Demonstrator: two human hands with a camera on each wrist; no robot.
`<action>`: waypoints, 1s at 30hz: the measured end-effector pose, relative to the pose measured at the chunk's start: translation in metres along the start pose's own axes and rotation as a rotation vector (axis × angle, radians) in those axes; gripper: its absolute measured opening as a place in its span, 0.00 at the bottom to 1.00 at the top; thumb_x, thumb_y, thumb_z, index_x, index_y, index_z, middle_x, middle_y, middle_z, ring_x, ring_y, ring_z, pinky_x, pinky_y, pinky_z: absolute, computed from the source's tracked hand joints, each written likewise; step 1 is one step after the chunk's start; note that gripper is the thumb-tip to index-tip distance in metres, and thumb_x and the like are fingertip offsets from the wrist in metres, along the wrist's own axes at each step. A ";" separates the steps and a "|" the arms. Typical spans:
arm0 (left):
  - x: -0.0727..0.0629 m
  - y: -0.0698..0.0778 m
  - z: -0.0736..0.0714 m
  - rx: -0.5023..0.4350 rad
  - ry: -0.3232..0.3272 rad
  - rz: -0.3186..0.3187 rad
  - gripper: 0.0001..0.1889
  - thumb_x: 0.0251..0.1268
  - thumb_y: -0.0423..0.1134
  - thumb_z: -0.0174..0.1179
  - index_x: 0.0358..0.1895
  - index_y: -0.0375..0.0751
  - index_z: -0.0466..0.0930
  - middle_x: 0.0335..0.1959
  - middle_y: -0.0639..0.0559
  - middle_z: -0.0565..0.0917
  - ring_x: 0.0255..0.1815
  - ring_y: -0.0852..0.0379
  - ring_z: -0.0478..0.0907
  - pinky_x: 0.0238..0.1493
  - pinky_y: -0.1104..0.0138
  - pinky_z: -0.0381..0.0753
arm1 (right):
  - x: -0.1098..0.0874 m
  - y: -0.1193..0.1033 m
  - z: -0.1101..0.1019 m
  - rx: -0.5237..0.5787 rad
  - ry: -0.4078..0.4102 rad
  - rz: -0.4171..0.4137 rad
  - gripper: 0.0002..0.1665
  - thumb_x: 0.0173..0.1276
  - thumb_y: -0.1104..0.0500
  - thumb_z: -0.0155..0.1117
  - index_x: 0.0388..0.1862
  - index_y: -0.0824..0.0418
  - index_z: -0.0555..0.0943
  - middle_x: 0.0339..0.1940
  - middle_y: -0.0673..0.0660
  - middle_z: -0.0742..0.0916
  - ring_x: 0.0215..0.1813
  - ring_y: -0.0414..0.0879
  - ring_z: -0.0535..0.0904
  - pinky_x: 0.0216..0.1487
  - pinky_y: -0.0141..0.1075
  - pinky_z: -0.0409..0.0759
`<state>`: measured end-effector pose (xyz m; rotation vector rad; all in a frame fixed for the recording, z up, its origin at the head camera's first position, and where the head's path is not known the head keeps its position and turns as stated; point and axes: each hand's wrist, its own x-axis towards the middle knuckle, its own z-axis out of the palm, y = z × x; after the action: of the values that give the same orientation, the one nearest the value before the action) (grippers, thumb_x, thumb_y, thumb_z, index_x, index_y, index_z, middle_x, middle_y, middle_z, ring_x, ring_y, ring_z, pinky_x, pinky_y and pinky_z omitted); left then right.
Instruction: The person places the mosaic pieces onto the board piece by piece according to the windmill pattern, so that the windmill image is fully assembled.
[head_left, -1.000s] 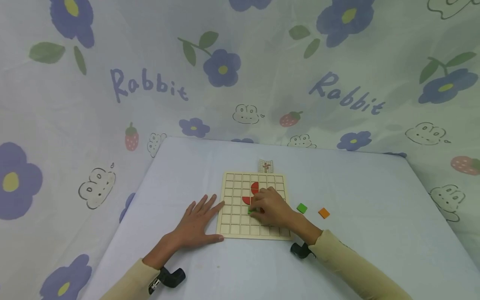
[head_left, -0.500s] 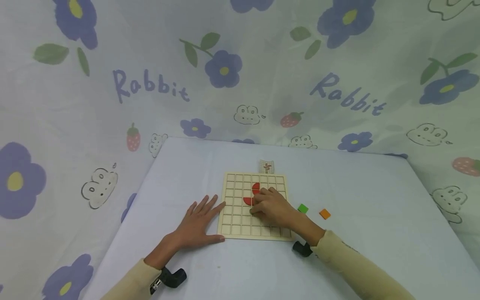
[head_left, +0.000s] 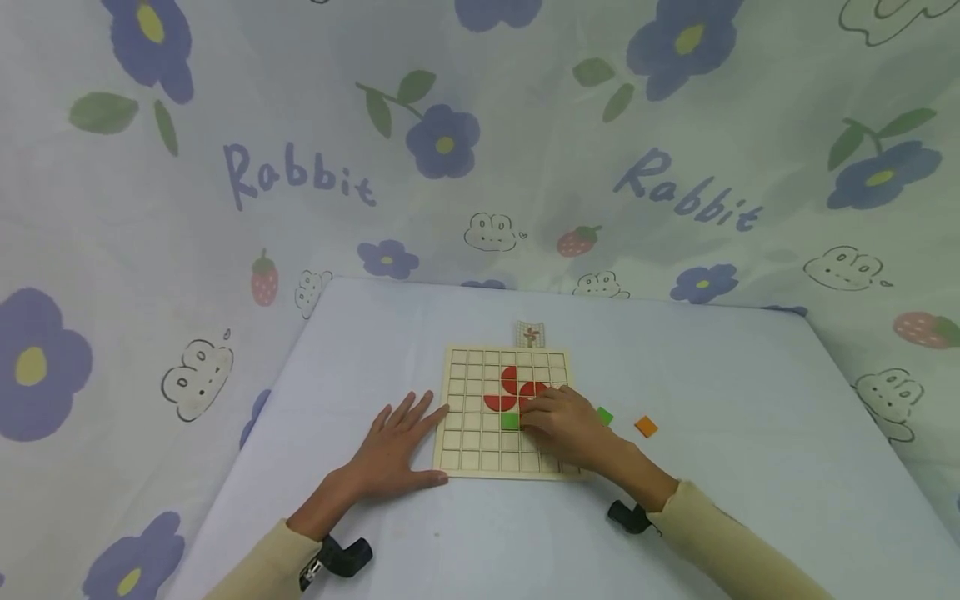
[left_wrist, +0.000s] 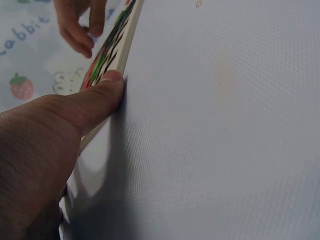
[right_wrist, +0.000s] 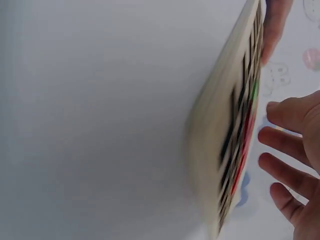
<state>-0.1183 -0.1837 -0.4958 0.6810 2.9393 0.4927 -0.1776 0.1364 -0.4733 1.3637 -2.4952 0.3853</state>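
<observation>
Head view: left hand (head_left: 392,450) lies flat, fingers spread, against board (head_left: 465,442).

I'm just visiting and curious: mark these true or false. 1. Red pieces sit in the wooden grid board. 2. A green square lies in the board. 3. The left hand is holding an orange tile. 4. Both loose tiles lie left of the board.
1. True: red pieces sit in the wooden grid board.
2. True: a green square lies below them.
3. False: the left hand lies flat against the board's edge; the orange tile lies on the table.
4. False: the orange tile and the loose green tile lie right of the board, beyond the right hand.
</observation>
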 end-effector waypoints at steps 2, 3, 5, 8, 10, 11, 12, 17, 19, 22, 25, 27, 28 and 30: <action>0.000 0.000 0.000 -0.003 0.000 0.001 0.51 0.54 0.70 0.63 0.78 0.51 0.55 0.79 0.44 0.50 0.78 0.41 0.42 0.70 0.39 0.45 | -0.011 0.006 -0.002 0.000 0.035 0.025 0.10 0.55 0.60 0.79 0.37 0.55 0.89 0.39 0.48 0.88 0.45 0.45 0.81 0.42 0.40 0.78; 0.000 0.000 0.000 -0.001 0.002 0.002 0.51 0.54 0.70 0.63 0.78 0.51 0.55 0.79 0.44 0.50 0.78 0.41 0.42 0.70 0.39 0.45 | -0.017 0.010 -0.004 0.000 0.049 0.040 0.10 0.54 0.60 0.79 0.36 0.55 0.89 0.38 0.48 0.88 0.44 0.45 0.81 0.39 0.38 0.76; 0.001 0.001 -0.001 0.001 0.004 0.003 0.51 0.54 0.69 0.63 0.78 0.51 0.55 0.79 0.44 0.50 0.79 0.41 0.42 0.70 0.39 0.45 | -0.027 0.017 -0.008 -0.017 0.066 0.081 0.09 0.54 0.61 0.79 0.34 0.55 0.89 0.37 0.48 0.88 0.42 0.45 0.80 0.36 0.37 0.74; 0.001 0.001 -0.001 0.003 0.001 0.001 0.51 0.54 0.70 0.62 0.78 0.51 0.55 0.79 0.44 0.50 0.79 0.41 0.41 0.71 0.39 0.44 | -0.044 0.027 -0.014 -0.051 0.066 0.161 0.08 0.54 0.61 0.79 0.33 0.55 0.88 0.36 0.48 0.88 0.41 0.45 0.80 0.35 0.37 0.73; 0.002 0.001 -0.001 -0.003 -0.001 0.002 0.51 0.54 0.70 0.62 0.78 0.51 0.55 0.79 0.45 0.50 0.79 0.41 0.40 0.71 0.39 0.44 | -0.054 0.032 -0.019 -0.068 0.060 0.221 0.07 0.54 0.61 0.79 0.33 0.55 0.89 0.37 0.48 0.88 0.41 0.46 0.80 0.36 0.38 0.74; 0.002 0.001 -0.001 -0.005 0.000 0.003 0.51 0.54 0.70 0.62 0.78 0.51 0.55 0.79 0.44 0.50 0.79 0.41 0.40 0.71 0.39 0.44 | -0.059 0.034 -0.021 -0.073 0.055 0.252 0.07 0.54 0.61 0.79 0.33 0.55 0.89 0.37 0.48 0.88 0.41 0.46 0.80 0.37 0.38 0.74; 0.002 0.000 -0.001 -0.004 0.000 0.003 0.51 0.54 0.70 0.62 0.78 0.51 0.55 0.79 0.44 0.50 0.79 0.41 0.40 0.71 0.39 0.44 | -0.064 0.036 -0.023 -0.078 0.050 0.282 0.08 0.54 0.60 0.79 0.33 0.55 0.89 0.38 0.49 0.88 0.41 0.47 0.80 0.38 0.39 0.75; 0.001 0.000 0.000 0.000 0.005 0.007 0.51 0.54 0.69 0.63 0.78 0.50 0.56 0.79 0.43 0.51 0.78 0.40 0.42 0.70 0.38 0.45 | -0.086 0.044 -0.031 -0.120 0.004 0.429 0.12 0.54 0.60 0.78 0.39 0.59 0.88 0.42 0.54 0.87 0.45 0.53 0.80 0.42 0.47 0.78; 0.001 0.001 0.000 -0.003 0.011 0.010 0.51 0.54 0.69 0.63 0.78 0.50 0.56 0.79 0.43 0.51 0.78 0.40 0.42 0.70 0.38 0.46 | -0.092 0.046 -0.034 -0.137 -0.022 0.486 0.15 0.55 0.59 0.78 0.42 0.60 0.88 0.44 0.57 0.86 0.47 0.56 0.80 0.43 0.50 0.78; 0.001 0.001 0.000 -0.011 0.013 0.013 0.51 0.54 0.69 0.63 0.78 0.50 0.56 0.79 0.43 0.51 0.78 0.39 0.42 0.70 0.37 0.46 | -0.100 0.047 -0.038 -0.157 -0.062 0.558 0.17 0.55 0.58 0.77 0.44 0.61 0.87 0.46 0.60 0.84 0.49 0.59 0.78 0.44 0.52 0.79; 0.001 0.000 0.000 -0.014 0.006 0.011 0.51 0.54 0.70 0.62 0.78 0.51 0.56 0.79 0.44 0.50 0.78 0.40 0.42 0.70 0.38 0.45 | -0.109 0.047 -0.043 -0.171 -0.085 0.602 0.17 0.55 0.59 0.77 0.44 0.61 0.87 0.45 0.61 0.84 0.48 0.61 0.79 0.41 0.51 0.81; 0.001 0.000 0.001 -0.009 0.005 0.012 0.51 0.54 0.71 0.61 0.78 0.51 0.56 0.79 0.44 0.50 0.78 0.40 0.42 0.70 0.38 0.45 | -0.114 0.047 -0.045 -0.168 -0.089 0.616 0.16 0.54 0.59 0.77 0.42 0.61 0.87 0.43 0.60 0.84 0.44 0.60 0.79 0.37 0.49 0.81; 0.001 0.000 0.001 -0.006 0.006 0.013 0.51 0.54 0.71 0.61 0.78 0.51 0.55 0.79 0.44 0.50 0.78 0.40 0.42 0.70 0.38 0.45 | -0.115 0.047 -0.046 -0.162 -0.093 0.621 0.16 0.54 0.59 0.77 0.42 0.61 0.87 0.41 0.60 0.84 0.42 0.59 0.80 0.35 0.48 0.81; 0.001 -0.001 0.001 -0.003 0.012 0.015 0.51 0.54 0.71 0.61 0.78 0.51 0.56 0.79 0.44 0.50 0.78 0.40 0.42 0.70 0.38 0.45 | -0.118 0.047 -0.048 -0.141 -0.102 0.632 0.14 0.55 0.59 0.77 0.41 0.60 0.87 0.39 0.58 0.84 0.39 0.56 0.80 0.33 0.46 0.81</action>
<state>-0.1192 -0.1836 -0.4968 0.7024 2.9458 0.5038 -0.1508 0.2691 -0.4763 0.5259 -2.9307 0.2541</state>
